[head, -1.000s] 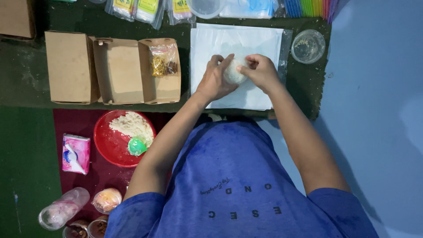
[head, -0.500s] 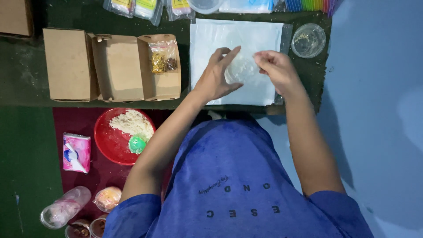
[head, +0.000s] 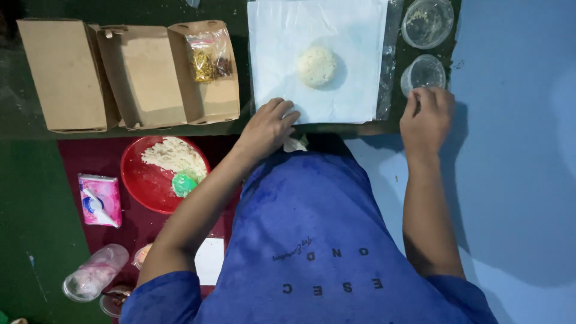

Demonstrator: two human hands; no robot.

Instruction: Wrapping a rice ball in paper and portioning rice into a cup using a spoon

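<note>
A round mound of white rice (head: 316,66) lies on a white paper sheet (head: 360,36) spread on the dark green table. My left hand (head: 268,127) rests flat on the sheet's near edge, fingers slightly apart, holding nothing. My right hand (head: 426,114) is off to the right of the sheet. Its fingertips are at the near rim of a small empty clear plastic cup (head: 423,73) that stands on the table. A second clear cup (head: 427,23) stands just beyond it.
Open brown cardboard boxes (head: 141,75) line the table's left side, one holding a clear bag of condiments (head: 209,60). Lower left are a red plate (head: 144,183) of rice with a green scoop (head: 184,183), a pink tissue packet (head: 99,200) and a plastic jar (head: 96,273).
Both hands were together over the sheet around the clear cup. The rice mound now lies bare; the right hand carried the cup right, and the left dropped to the sheet's near edge.
</note>
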